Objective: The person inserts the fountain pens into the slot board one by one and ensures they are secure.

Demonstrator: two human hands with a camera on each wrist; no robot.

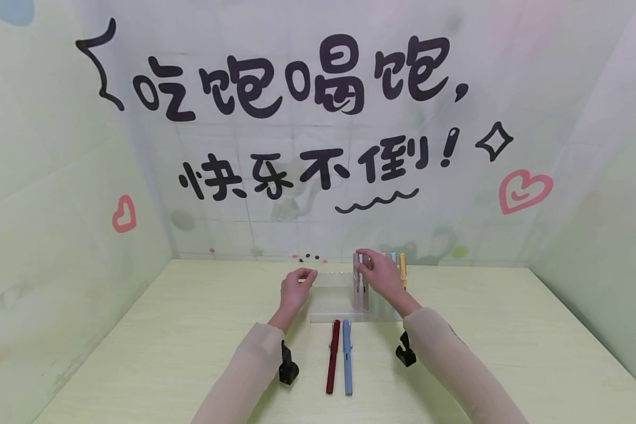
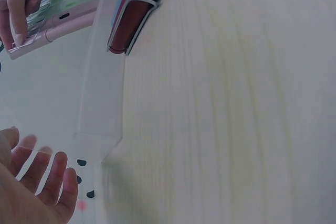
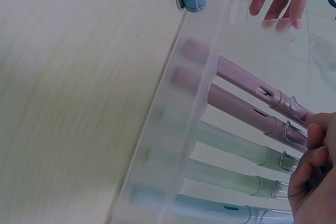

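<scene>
A clear plastic pen stand [image 1: 331,317] holds several upright capped pens. At its upper left corner my left hand [image 1: 297,290] grips the panel edge, some fingertips showing through the plastic in the left wrist view. My right hand [image 1: 383,274] pinches the cap end of the leftmost pinkish-purple pen [image 3: 247,84], whose lower end sits behind the stand's frosted front lip [image 3: 181,87]. Beside it stand a second pinkish-purple pen [image 3: 239,107], two pale green pens [image 3: 231,142] and a light blue pen [image 3: 212,208]. A yellow pen [image 1: 403,266] is at the right end, partly hidden by my hand.
In front of the stand, a dark red pen [image 1: 333,357] and a blue pen [image 1: 347,357] lie side by side on the pale wooden table [image 1: 138,341]. A printed wall sheet [image 1: 275,235] rises behind the stand. Each wrist carries a black camera [image 1: 288,366].
</scene>
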